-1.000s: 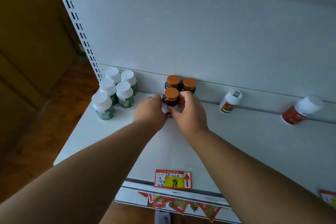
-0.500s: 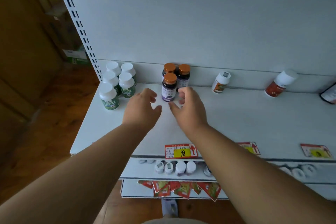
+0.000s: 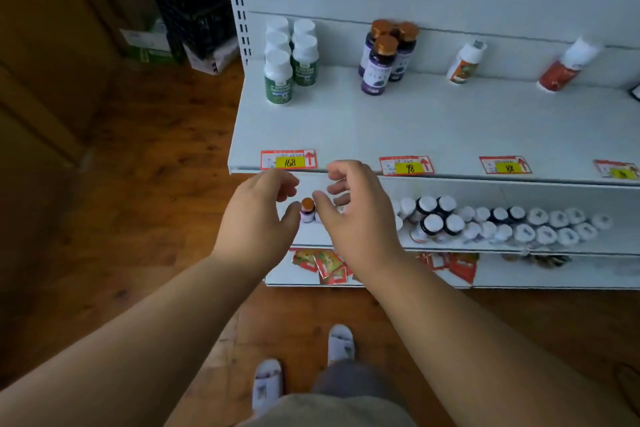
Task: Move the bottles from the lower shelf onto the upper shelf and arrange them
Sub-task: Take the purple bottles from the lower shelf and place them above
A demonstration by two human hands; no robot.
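From the head camera we look down on a white metal upper shelf (image 3: 433, 128) and, under it, a white lower shelf (image 3: 450, 246). Our left hand (image 3: 256, 218) and right hand (image 3: 356, 215) hover in front of the lower shelf, both with fingers spread and curled, holding nothing. Between our two thumbs stands a small dark bottle with a copper cap (image 3: 307, 210), upright on the lower shelf; whether either thumb touches it we cannot tell. To its right on the same shelf we see a crowd of white-capped and black-rimmed bottles (image 3: 491, 222), packed close in rows.

On the upper shelf three dark purple bottles with copper caps (image 3: 382, 57) stand together near the back wall, one in front of the other two. To their left is a cluster of green-labelled bottles with white caps (image 3: 289, 59). To their right a white bottle with an orange label (image 3: 465, 61) and, well apart, a red bottle with a white cap (image 3: 568, 64) both appear tilted toward the back wall. Red and yellow price tags (image 3: 407, 166) sit along the upper shelf's front edge. Below, our two white slippers (image 3: 341, 343) rest on the brown wooden floor (image 3: 156, 156).
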